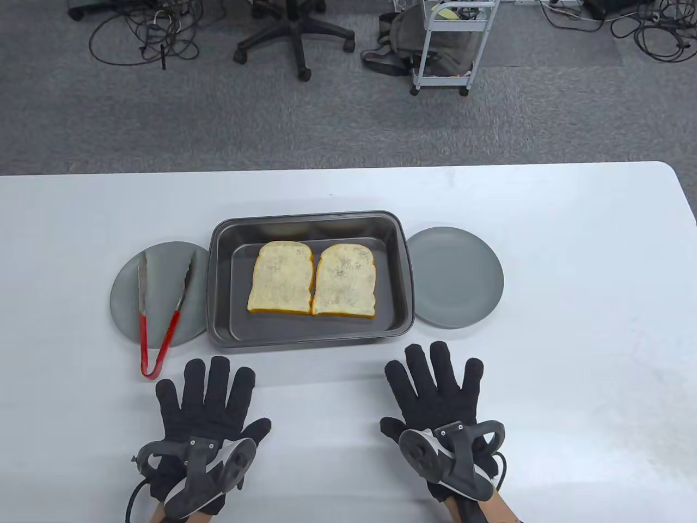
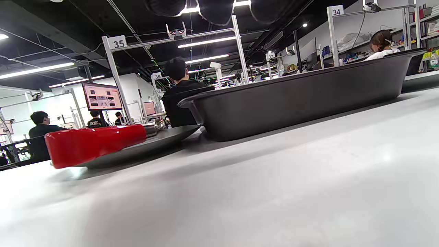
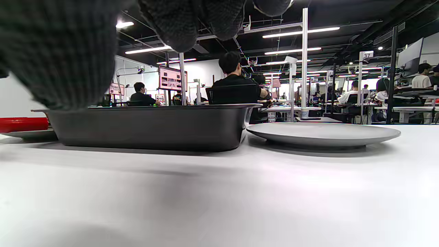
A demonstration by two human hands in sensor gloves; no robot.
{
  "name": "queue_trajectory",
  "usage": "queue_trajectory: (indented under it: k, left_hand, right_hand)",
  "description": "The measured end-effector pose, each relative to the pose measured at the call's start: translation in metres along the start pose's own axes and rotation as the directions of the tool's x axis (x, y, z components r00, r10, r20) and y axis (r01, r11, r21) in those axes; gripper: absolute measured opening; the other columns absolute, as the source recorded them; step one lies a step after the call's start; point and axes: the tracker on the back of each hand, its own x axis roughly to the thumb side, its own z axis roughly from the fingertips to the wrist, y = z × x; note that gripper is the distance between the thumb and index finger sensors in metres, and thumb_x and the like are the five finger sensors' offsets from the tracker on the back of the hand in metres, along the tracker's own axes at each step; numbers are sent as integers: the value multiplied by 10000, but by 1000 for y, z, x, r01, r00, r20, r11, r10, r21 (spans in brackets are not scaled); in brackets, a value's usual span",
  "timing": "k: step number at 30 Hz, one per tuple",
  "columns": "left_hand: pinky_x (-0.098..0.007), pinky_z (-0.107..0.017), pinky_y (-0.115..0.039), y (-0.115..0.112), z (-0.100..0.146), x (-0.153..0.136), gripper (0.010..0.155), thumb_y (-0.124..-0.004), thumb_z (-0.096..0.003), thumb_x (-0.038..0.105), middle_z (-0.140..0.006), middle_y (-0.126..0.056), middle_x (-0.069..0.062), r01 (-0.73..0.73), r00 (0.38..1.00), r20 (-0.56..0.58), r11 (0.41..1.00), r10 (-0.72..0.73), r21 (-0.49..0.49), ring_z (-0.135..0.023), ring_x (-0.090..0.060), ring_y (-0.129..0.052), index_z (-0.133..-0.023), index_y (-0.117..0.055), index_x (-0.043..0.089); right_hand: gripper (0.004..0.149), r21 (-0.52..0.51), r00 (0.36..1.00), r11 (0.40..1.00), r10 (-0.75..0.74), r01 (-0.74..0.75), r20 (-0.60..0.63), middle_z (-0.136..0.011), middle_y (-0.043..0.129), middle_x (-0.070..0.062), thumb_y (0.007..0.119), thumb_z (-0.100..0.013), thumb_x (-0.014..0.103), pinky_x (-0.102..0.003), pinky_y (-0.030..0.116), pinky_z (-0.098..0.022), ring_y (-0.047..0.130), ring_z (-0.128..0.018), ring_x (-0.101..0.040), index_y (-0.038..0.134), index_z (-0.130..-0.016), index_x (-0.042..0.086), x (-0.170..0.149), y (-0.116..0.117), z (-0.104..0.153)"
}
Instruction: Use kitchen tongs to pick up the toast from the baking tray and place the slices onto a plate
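Though wrist views hide toast (image 1: 313,279), tray (image 1: 218,283) walls show

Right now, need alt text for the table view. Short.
Two toast slices lie side by side in a dark baking tray on a white table. Red-handled tongs rest on a grey plate to its left; another grey plate sits bare on its right. The gloved left hand and right hand lie flat nearby, holding nothing.

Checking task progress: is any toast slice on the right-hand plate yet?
No, the right plate is bare, and both toast slices lie side by side in the baking tray.
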Motion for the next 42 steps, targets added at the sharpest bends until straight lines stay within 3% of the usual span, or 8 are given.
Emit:
queue_trajectory:
  k: [42]
  left_hand:
    - [-769,-732,-351,-3,-2,-5,842,-537,-390,761,-1229,-397,-89,-30,999,-19,999,30,-15,-1118,-476,-403,-1116,-394,360]
  right_hand:
    - [902,39,998,997,-63,63,-6,-1202,466,-63,860,-312,655,-783,260,-719,378,-1126,-418,538,-1077,302,-4,3,0]
